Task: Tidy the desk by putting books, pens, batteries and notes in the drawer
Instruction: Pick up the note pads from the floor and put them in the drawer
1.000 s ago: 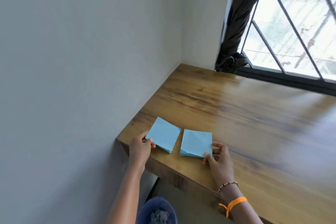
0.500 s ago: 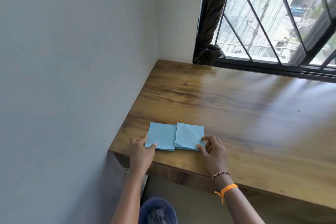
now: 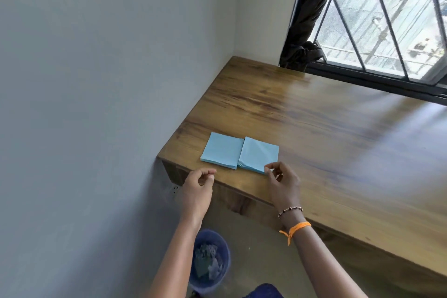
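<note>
Right now the right hand [image 3: 281,180] sat at the tabletop's [image 3: 314,133] near edge, thumb and forefinger pinched at the near right corner of the right note pad [image 3: 260,154]; whether it truly gripped paper or only touched it was hard to tell. Left hand [image 3: 197,185] hovered just off the near left corner of the tabletop, fingers loosely curled, holding nothing, a little short of the left note pad [image 3: 222,149]. Both blue pads lay flat side by side, inner edges touching, close to the near edge and the left corner, just ahead of the hands. Each hand was nearer its own pad. Wall hemmed the left side; open wood ran right and toward the window [image 3: 387,19]. No drawer in view. Blue bin [image 3: 210,264] stood on the floor below.
</note>
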